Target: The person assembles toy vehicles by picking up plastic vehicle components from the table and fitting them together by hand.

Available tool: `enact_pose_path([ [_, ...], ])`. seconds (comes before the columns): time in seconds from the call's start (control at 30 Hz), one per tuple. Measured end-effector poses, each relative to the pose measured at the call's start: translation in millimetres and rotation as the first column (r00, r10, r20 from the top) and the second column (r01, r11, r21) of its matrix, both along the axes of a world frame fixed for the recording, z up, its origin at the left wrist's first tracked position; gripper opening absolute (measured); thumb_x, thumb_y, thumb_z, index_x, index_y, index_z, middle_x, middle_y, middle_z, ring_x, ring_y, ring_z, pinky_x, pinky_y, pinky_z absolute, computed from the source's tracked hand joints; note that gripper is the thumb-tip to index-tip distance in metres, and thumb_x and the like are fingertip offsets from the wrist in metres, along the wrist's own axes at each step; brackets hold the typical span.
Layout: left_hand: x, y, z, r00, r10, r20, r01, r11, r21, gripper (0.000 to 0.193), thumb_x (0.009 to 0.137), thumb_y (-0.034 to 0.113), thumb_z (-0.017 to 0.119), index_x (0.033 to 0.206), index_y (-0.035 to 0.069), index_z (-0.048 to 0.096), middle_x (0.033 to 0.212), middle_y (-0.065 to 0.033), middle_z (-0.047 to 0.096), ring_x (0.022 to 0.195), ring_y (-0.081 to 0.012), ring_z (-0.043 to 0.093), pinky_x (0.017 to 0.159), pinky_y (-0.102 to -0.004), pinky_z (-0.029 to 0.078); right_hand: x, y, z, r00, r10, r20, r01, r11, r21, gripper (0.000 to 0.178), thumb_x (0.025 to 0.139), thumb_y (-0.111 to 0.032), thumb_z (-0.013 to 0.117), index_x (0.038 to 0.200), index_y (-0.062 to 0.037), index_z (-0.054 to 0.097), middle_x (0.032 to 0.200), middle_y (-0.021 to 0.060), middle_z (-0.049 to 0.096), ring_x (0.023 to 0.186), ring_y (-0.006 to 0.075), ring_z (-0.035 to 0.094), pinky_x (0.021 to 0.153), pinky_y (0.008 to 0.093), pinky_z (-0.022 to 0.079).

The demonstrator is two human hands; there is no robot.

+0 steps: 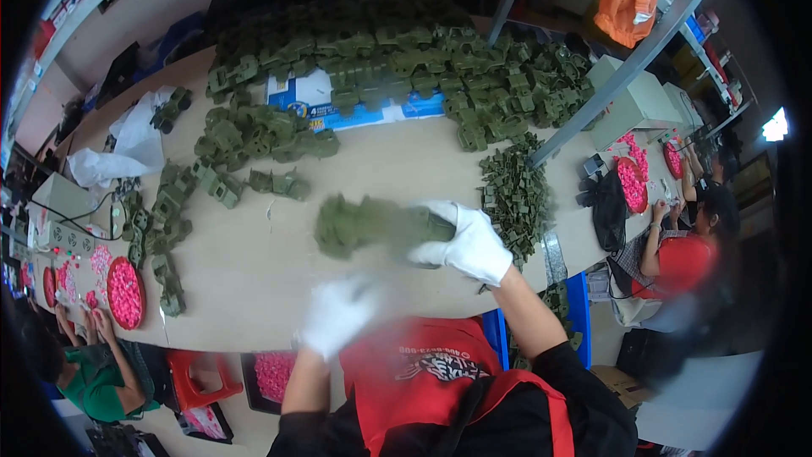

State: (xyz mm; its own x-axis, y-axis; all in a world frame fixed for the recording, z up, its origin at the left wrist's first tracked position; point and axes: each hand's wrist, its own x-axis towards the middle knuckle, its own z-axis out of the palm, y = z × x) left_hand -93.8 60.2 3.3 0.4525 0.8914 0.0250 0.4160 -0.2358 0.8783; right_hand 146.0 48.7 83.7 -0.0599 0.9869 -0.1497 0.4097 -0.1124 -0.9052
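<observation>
Over the middle of the table, my right hand [469, 244] in a white glove grips the right end of an olive-green plastic toy vehicle body [347, 227]. The part is blurred and held sideways. My left hand [341, 315], also white-gloved, is apart from it, nearer the table's front edge. Motion smears its fingers, so I cannot tell how they are set. Beyond the held part lies a loose green vehicle part [279, 184]. To the right of my right hand is a heap of small green plastic pieces [514, 195].
Many green vehicle bodies [381, 55] crowd the far side. More trail down the left [173, 195], near a white plastic bag [135, 140]. A grey metal post [626, 63] rises at the right. Co-workers sit at both sides by red trays [142, 292] of pink pieces. A blue bin [578, 309] stands below.
</observation>
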Motion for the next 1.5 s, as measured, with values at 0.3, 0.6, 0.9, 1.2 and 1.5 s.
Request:
enact_pose_path([
  [0.3,12.4,38.9,57.0,0.909,-0.415,-0.03,0.393,0.88,-0.267,0.082,0.059,0.04,0.083,0.124,0.0,0.054,0.114,-0.0185,0.062,0.108,-0.03,0.06,0.093,-0.0341,0.046,-7.6,3.2,15.3,0.945,0.309,0.107,-0.312,0.95,0.015,0.072,0.06,-0.036,0.08,0.124,-0.0114,0.059,0.12,0.0139,0.062,0.109,0.0286,0.06,0.093,0.0365,0.047],
  [0.6,41.1,-19.5,58.7,0.975,-0.213,0.058,0.213,0.834,-0.508,0.074,0.063,0.029,0.083,0.123,-0.001,0.052,0.114,-0.013,0.061,0.104,-0.0204,0.059,0.092,-0.0321,0.046,3.8,-33.4,-23.9,0.886,0.102,-0.453,-0.196,0.967,-0.165,0.057,0.068,0.001,0.078,0.121,-0.0001,0.06,0.112,0.0078,0.066,0.102,0.0172,0.061,0.091,0.0309,0.048],
  [0.9,40.8,-42.3,30.4,0.978,-0.093,0.184,0.177,0.839,-0.515,0.069,0.063,0.025,0.085,0.12,-0.001,0.055,0.109,-0.0081,0.063,0.098,-0.0145,0.06,0.089,-0.0279,0.047,-8.4,-44.2,-8.4,0.957,0.081,-0.279,-0.15,0.96,-0.237,0.046,0.073,0.001,0.074,0.118,-0.0006,0.061,0.107,0.006,0.067,0.096,0.0142,0.062,0.087,0.0296,0.05],
  [1.2,48.2,-40.1,14.4,0.963,-0.026,0.269,0.186,0.788,-0.587,0.043,0.067,0.011,0.081,0.104,-0.002,0.063,0.091,-0.0033,0.066,0.081,-0.0097,0.058,0.074,-0.0257,0.049,-13.3,-47.3,-26.6,0.947,-0.039,-0.319,-0.067,0.947,-0.315,0.059,0.076,0.005,0.069,0.132,-0.0008,0.05,0.104,0.0045,0.063,0.094,0.0106,0.059,0.085,0.0255,0.048],
  [1.5,61.2,-31.0,-16.2,0.945,-0.119,0.305,0.299,0.69,-0.659,0.056,0.066,0.016,0.083,0.112,-0.005,0.06,0.098,-0.0069,0.067,0.088,-0.0134,0.061,0.08,-0.0273,0.05,11.1,-42.2,-46.8,0.97,0.186,-0.155,-0.217,0.952,-0.218,0.074,0.07,-0.003,0.077,0.136,-0.0007,0.045,0.108,0.0073,0.065,0.093,0.0118,0.061,0.086,0.0262,0.049],
])
